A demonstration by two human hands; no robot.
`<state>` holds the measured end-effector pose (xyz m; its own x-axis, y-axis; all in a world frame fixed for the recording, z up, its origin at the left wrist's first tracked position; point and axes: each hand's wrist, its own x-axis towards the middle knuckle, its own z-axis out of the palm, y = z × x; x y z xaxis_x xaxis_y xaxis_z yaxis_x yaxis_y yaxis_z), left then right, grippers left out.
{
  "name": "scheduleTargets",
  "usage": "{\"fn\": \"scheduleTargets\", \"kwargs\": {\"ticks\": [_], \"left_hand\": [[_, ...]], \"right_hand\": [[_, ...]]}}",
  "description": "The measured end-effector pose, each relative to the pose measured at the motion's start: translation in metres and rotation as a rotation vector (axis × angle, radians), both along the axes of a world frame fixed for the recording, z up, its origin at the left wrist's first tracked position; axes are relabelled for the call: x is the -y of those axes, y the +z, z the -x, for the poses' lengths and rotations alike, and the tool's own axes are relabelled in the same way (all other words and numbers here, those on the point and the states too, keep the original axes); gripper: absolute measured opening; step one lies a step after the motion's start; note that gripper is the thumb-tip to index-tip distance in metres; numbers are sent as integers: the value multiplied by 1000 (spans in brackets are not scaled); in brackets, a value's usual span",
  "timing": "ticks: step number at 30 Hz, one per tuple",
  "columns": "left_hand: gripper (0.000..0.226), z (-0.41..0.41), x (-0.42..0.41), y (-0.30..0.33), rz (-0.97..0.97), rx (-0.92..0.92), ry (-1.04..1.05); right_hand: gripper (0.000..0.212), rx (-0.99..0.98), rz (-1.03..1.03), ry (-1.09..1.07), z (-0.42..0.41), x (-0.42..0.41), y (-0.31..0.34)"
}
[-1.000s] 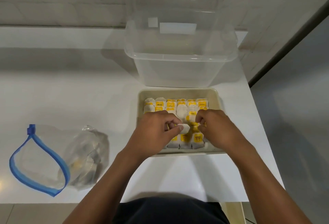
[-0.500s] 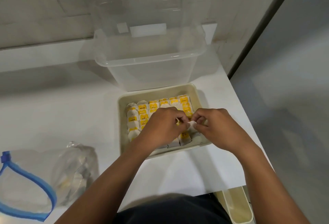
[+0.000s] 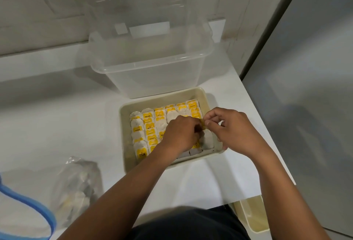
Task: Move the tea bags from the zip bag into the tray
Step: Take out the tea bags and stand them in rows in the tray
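Note:
A beige tray [image 3: 124, 136] on the white counter holds several rows of white tea bags [image 3: 150, 125] with yellow tags. My left hand [image 3: 181, 134] is inside the tray, fingers curled down among the bags at the tray's right side. My right hand [image 3: 229, 129] is over the tray's right edge and pinches a small yellow tag [image 3: 204, 125] between thumb and forefinger, close to my left fingertips. The clear zip bag [image 3: 74, 186] with a blue zip lies at the lower left, open, with a few tea bags inside.
A large clear plastic tub [image 3: 152, 62] stands just behind the tray. The counter's right edge [image 3: 271, 144] runs close past the tray. A second beige tray [image 3: 252, 215] shows below the counter at lower right. A tiled wall is behind.
The view has swung left and closer. My two hands stay together at the tray's right side, and my right hand has lifted a little with the yellow tag.

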<state>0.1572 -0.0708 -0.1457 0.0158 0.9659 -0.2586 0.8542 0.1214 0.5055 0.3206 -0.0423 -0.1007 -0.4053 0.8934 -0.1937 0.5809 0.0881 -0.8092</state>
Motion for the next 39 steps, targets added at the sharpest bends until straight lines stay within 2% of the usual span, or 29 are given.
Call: {"fn": "scheduleTargets", "kwargs": {"ticks": [4,7,10,16,20,23,27,30,34,36,39], "left_hand": [[14,0,0,-4,-66,-159,5],[17,1,0,-4,-87,-204,-3],[29,3,1,-5,-97,-256,-42],[69,6,10,-6,-40,-445,-168],[70,3,12,-8,1,-478,-177],[59,2,13,-6,-6,-488,-157],[39,1,12,0,-26,-546,-159],[37,4,13,2,2,-545,-150],[43,8,19,-2,30,-518,-130],[46,7,19,-4,32,-503,-116],[36,7,19,-4,40,-541,-119]], "right_hand": [[10,15,-7,0,2,-2,-1],[9,36,-21,7,3,-3,-2],[10,27,-14,2,3,-3,-3],[9,55,-19,7,6,-2,-1],[8,92,-28,27,5,0,3],[14,201,-34,111,3,3,15],[24,383,152,287,11,9,28],[21,623,111,434,28,10,29],[14,783,49,519,47,2,30],[29,864,32,570,57,-1,26],[24,987,51,656,68,-3,27]]}}
